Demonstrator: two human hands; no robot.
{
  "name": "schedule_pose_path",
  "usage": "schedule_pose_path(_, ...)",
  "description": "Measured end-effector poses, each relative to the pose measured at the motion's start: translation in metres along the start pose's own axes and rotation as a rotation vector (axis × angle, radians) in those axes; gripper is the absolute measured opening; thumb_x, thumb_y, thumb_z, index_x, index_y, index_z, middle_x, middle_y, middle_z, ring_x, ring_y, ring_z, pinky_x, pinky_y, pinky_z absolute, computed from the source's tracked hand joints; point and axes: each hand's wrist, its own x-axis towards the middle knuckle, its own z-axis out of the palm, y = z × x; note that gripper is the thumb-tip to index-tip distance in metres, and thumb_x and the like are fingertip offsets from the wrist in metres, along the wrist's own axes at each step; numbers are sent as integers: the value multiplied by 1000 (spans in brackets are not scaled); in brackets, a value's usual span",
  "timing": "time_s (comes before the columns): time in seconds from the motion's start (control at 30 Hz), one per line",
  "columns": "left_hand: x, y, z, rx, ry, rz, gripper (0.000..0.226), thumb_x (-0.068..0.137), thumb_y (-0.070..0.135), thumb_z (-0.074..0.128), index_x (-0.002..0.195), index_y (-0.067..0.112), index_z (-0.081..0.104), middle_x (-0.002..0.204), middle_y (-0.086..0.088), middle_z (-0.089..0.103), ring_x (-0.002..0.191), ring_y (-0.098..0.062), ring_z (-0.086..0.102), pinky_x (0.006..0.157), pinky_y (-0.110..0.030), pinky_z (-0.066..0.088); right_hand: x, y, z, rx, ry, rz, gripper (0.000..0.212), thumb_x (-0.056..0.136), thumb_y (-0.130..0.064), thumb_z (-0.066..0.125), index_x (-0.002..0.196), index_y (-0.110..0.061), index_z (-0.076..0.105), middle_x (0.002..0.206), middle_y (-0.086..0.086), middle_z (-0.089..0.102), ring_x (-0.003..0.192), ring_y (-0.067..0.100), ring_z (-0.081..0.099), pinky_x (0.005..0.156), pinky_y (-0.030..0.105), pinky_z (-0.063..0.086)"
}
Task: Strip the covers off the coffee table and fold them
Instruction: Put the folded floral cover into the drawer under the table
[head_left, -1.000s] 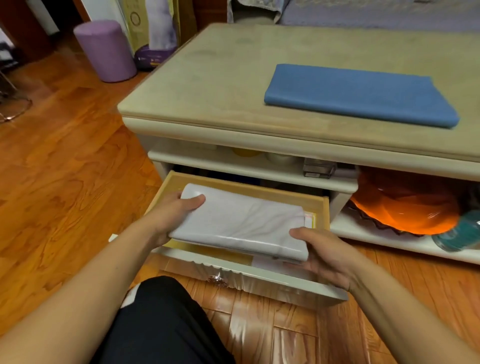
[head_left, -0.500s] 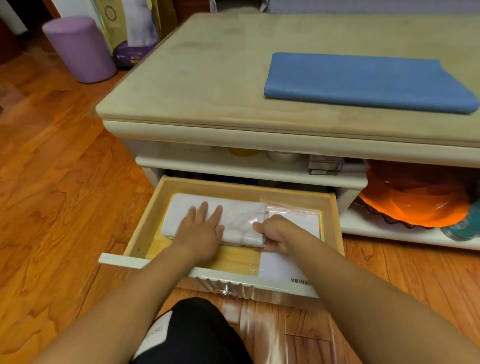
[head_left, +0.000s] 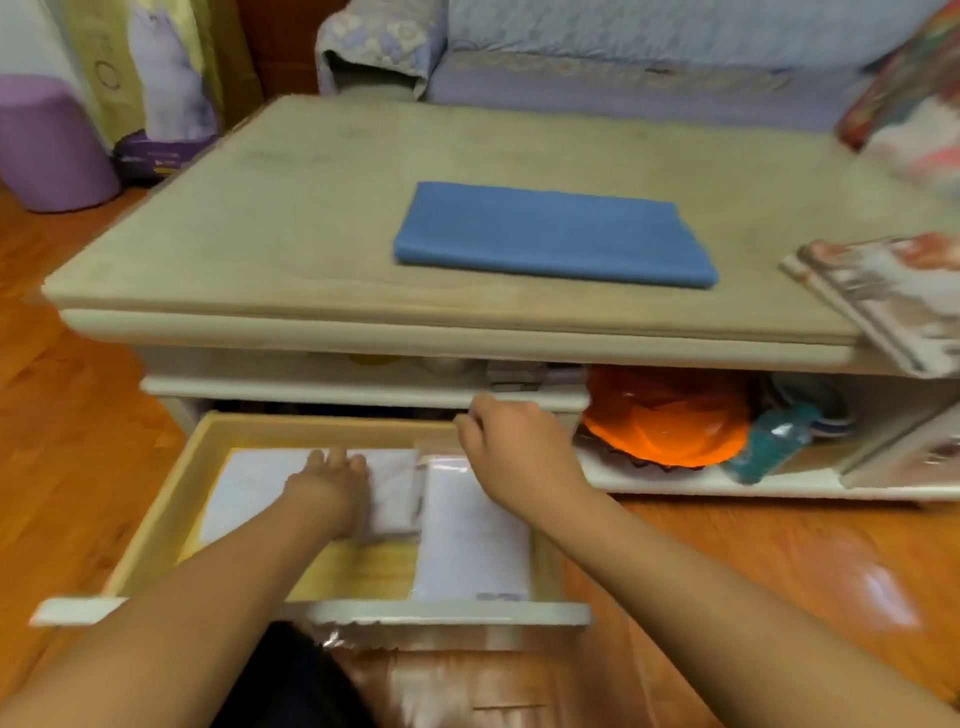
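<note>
- The table (head_left: 311, 249) fills the middle of the view, its beige top bare at the left; a sofa (head_left: 623, 62) stands behind it.
- The drawer (head_left: 171, 499) stands pulled out below the table's left half, over the wooden floor (head_left: 67, 405).
- A folded blue cover (head_left: 550, 234) lies flat on the table top, right of centre.
- A folded white cover (head_left: 249, 488) lies inside the drawer, toward its back left, just beside a clear plastic sleeve of papers (head_left: 467, 530) on its right.
- An orange bowl (head_left: 665, 415) sits on the lower shelf to the right of the drawer.
- Magazines (head_left: 893, 296) overhang the table's right front edge.
- The left hand (head_left: 332, 488) rests flat on the white cover, fingers straight and released.
- The right hand (head_left: 509, 441) hangs above the drawer's back right corner, fingers curled and grasping nothing visible; motion blur softens it.
</note>
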Motion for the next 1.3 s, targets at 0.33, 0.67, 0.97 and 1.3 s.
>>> schedule_pose_path(0.33,-1,84,36,-272,256,-100,38,101,17,27,133,21,46,113,-13,41,106,-46,61,94,-53,48,-12,206,-168,-205,770,451,43,79,-15,54,121,-7,59,124,18,53,117,40,45,101,50,39)
schedule_pose_path(0.67,-2,86,15,-203,132,-111,41,100,27,36,138,12,36,129,-18,42,121,-41,53,103,-48,44,-45,275,-193,-519,634,502,40,83,-1,52,115,-17,70,92,16,72,88,40,62,84,48,49)
schedule_pose_path(0.97,-37,-6,-27,-505,-284,202,44,103,36,55,143,18,57,152,4,49,137,-18,48,111,-28,33,-61,85,-175,-78,1164,-310,12,89,2,63,98,2,70,82,20,65,76,33,51,67,41,39)
schedule_pose_path(1.3,-69,-14,6,-44,-307,232,81,99,38,46,159,40,-8,168,-6,-4,152,-41,9,120,-57,20,-13,-55,-90,213,472,-436,28,80,-6,58,107,-11,66,97,7,68,88,31,61,72,42,46)
